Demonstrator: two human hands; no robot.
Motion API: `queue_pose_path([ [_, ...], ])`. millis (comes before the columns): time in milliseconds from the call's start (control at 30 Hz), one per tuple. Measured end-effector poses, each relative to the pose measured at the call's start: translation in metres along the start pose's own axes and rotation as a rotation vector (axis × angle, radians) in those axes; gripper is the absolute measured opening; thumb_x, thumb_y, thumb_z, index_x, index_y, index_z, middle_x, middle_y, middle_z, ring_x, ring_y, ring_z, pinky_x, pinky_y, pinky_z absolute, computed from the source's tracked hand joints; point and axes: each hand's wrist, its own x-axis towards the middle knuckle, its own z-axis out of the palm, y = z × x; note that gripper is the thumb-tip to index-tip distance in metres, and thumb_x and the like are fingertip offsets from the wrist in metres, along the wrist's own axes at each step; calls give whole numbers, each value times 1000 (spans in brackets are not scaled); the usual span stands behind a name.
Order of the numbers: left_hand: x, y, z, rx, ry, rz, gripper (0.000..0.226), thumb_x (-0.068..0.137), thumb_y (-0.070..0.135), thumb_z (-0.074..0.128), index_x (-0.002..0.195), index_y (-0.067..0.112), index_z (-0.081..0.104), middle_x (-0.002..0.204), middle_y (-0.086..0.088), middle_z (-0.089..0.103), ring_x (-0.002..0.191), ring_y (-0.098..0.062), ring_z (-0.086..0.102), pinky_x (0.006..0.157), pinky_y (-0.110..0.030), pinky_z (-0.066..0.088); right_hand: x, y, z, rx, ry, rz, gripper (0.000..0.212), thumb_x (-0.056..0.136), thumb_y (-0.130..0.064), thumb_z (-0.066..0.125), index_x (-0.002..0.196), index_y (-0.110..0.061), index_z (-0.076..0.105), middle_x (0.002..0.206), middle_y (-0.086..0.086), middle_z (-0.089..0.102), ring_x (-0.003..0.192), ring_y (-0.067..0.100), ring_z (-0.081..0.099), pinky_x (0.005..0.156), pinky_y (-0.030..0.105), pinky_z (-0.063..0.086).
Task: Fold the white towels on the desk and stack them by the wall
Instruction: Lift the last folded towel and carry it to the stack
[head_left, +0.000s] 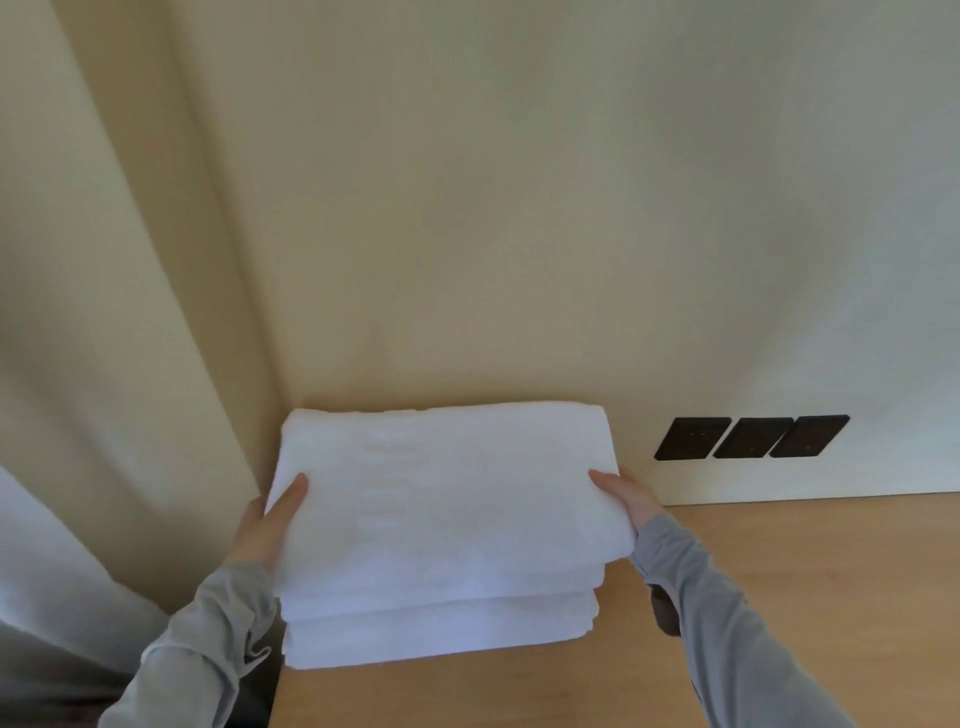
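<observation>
Top towel (441, 493): held atop the folded stack (441, 631), tight against the wall (467, 208).
Left hand (262, 525): thumb on top, fingers tucked beneath its edge, gripping to square it.
Right hand (631, 499): same clasp opposite, so it lies level.

You face a plain cream wall (519, 208), a pale curtain (78, 312) hanging in soft folds at your left, three black socket plates (751, 437) side by side low at right, above the light wooden desk (805, 571).
</observation>
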Motion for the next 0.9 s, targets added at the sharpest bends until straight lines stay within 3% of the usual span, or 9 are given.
queue_pose_path([
  [167,3,-3,-1,32,9,3,65,84,50,59,135,13,40,122,-14,54,94,-32,53,83,-42,39,3,-3,-3,-20,6,164,37,79,-25,64,110,-7,56,92,15,63,83,33,59,70,42,49],
  [300,3,-5,-2,203,78,17,68,85,59,51,134,11,44,127,-15,53,105,-36,51,92,-44,38,7,-19,6,-268,53,188,48,82,-46,63,115,-13,53,101,10,62,90,31,59,79,42,47],
  [433,-6,-1,2,429,204,93,65,86,64,43,120,10,55,100,-10,56,90,-31,48,83,-38,38,14,-20,14,-551,161,52,59,88,-56,47,127,-13,43,105,4,49,92,26,48,82,37,34],
  [567,-9,6,6,408,159,88,62,86,63,46,122,12,53,113,-13,58,96,-33,50,86,-39,37,13,-7,13,-565,168,12,60,89,-57,43,129,-12,41,112,8,52,92,25,47,83,37,33],
  [667,-7,4,2,390,153,115,59,85,59,52,123,15,54,118,-10,59,95,-31,51,86,-38,40,13,-3,13,-569,173,24,65,89,-57,42,137,-13,35,126,10,50,103,29,47,87,38,32],
  [800,-7,4,3,255,97,-44,71,81,60,57,127,7,49,123,-14,55,97,-32,50,89,-41,39,13,0,13,-521,180,130,79,84,-66,44,143,-15,31,142,11,42,122,34,44,97,43,33],
  [900,-12,7,5,251,82,-76,69,82,60,56,125,7,51,121,-15,56,97,-33,50,89,-41,39,11,1,14,-531,184,143,81,84,-66,43,143,-13,31,144,12,40,126,34,41,104,45,30],
])
